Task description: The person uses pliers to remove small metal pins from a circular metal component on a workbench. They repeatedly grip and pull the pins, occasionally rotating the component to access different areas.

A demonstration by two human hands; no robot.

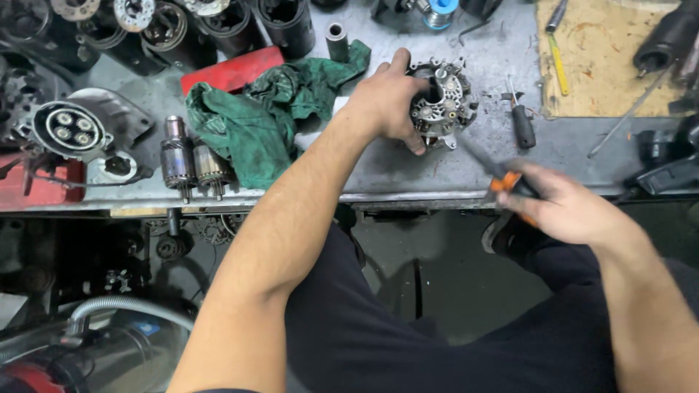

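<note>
Head view: left hand (389, 98) has its grip clamped on a round metal alternator part (442, 102), which rests on the grey tabletop (393, 171), just beside a green rag (269, 116). Right hand (564, 207), near the tabletop's front edge, has its grip closed around an orange-handled screwdriver (502, 178), shaft angled toward the part, blurred.

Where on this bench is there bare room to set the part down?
Bare metal lies along the front edge of the bench, between the green rag and the black-handled screwdriver, below the part under the left hand. The far left and back rows are crowded with motor housings.
</note>
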